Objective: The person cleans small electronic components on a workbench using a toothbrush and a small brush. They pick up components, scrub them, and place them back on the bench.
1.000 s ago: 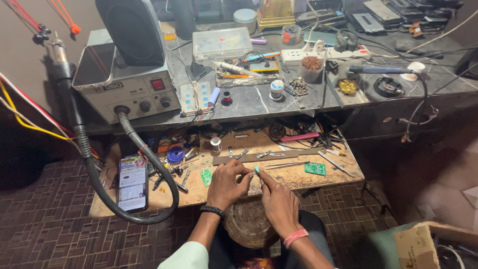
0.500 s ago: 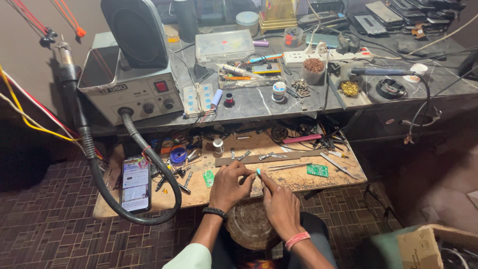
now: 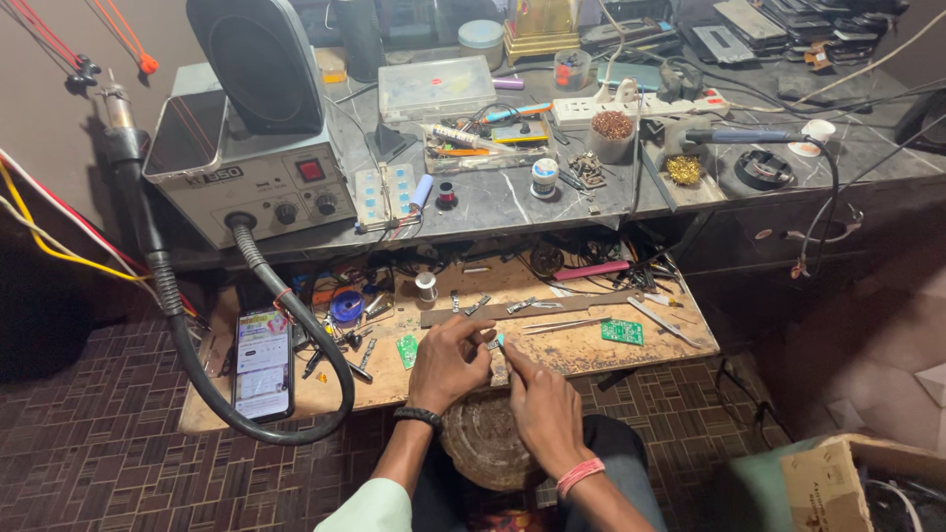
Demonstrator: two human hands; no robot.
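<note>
Both of my hands meet over the front edge of a low wooden work board (image 3: 552,360). My left hand (image 3: 448,360), with a black band on the wrist, and my right hand (image 3: 537,399), with a pink band, pinch a small part (image 3: 496,345) with a teal tip between their fingertips. What the part is stays too small to tell. A small green circuit board (image 3: 407,350) lies just left of my left hand. Another green board (image 3: 622,332) lies to the right, past some tweezers (image 3: 564,323).
A hot-air rework station (image 3: 251,172) with a black hose (image 3: 296,335) stands at the left on a grey stone shelf (image 3: 552,197) crowded with tools, a power strip and a soldering iron (image 3: 739,136). A lit phone (image 3: 262,363) lies on the board's left. A cardboard box (image 3: 838,483) sits at the lower right.
My hands stay together on the small part at the board's front edge. The view has shifted slightly; nothing else moved.
</note>
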